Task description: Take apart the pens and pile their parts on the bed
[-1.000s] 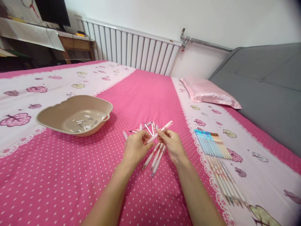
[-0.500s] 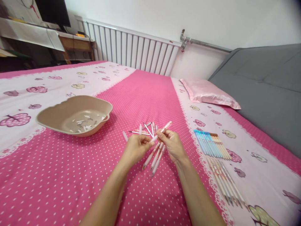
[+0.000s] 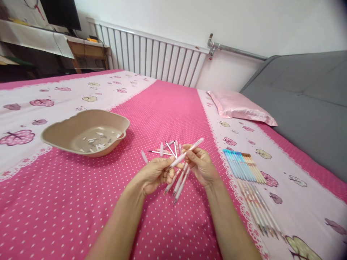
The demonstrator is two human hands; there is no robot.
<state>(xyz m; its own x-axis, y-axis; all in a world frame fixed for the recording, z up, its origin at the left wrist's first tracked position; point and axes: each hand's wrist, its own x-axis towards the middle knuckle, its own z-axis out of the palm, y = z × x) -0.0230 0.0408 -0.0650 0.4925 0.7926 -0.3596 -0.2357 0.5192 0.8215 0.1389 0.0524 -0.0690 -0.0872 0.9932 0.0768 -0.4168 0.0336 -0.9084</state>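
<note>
A whitish-pink pen (image 3: 195, 144) is held slantwise between both hands above the bed. My left hand (image 3: 157, 172) pinches its lower end between thumb and fingers. My right hand (image 3: 200, 162) grips the barrel farther up, and the upper end sticks out past the fingers. Just beneath, several similar pens (image 3: 182, 186) lie side by side on the pink dotted sheet, partly covered by my hands. Behind my left hand is a loose pile of slim refills (image 3: 159, 152) and pale pen parts (image 3: 144, 156).
A beige basin (image 3: 86, 131) with small white scraps sits to the left. Rows of blue and tan pens (image 3: 244, 166) and pale pens (image 3: 261, 209) lie at right. Farther back are a pink pillow (image 3: 241, 106), a grey headboard (image 3: 306, 94) and a white radiator (image 3: 154, 50).
The pen has shifted slightly right. My left hand has turned, its thumb now on top of the pen's lower end, and my right hand has moved a little to the right.
</note>
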